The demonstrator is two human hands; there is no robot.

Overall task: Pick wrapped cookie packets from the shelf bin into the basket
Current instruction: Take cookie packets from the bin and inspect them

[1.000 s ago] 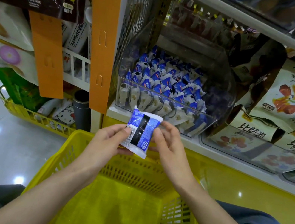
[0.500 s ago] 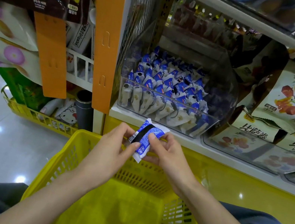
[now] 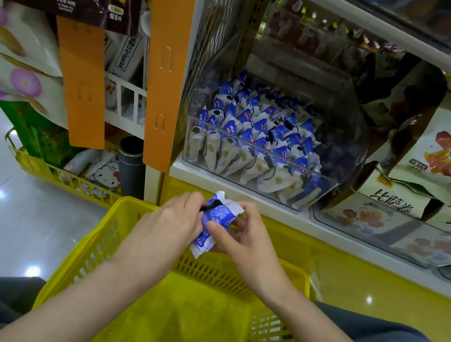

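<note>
Cookie packet [image 3: 214, 220]: out of the shelf bin [image 3: 350, 138], held in the air over the far rim of the basket [image 3: 105, 228], just below the shelf edge, not yet inside. Your left hand [image 3: 170, 221] curls against its upper left end; your right hand [image 3: 245, 240] pinches it, thumb on the blue face, other fingers behind. Both hands are closed on the one packet, and the wrapper looks buckled between them. Judged handling: very light, thin crinkly film, likely slick under the fingertips, with a brittle cookie inside that would crack if squeezed across the middle. Better purchase is probably the white crimped seal at either end, or a light flat pinch on the two broad faces. One hand should be enough. The basket floor below shows bare yellow, so a short, low release ought to do. The remaining packets [image 3: 255, 134] stand in packed rows in the bin; take them by the upturned top seals.
</note>
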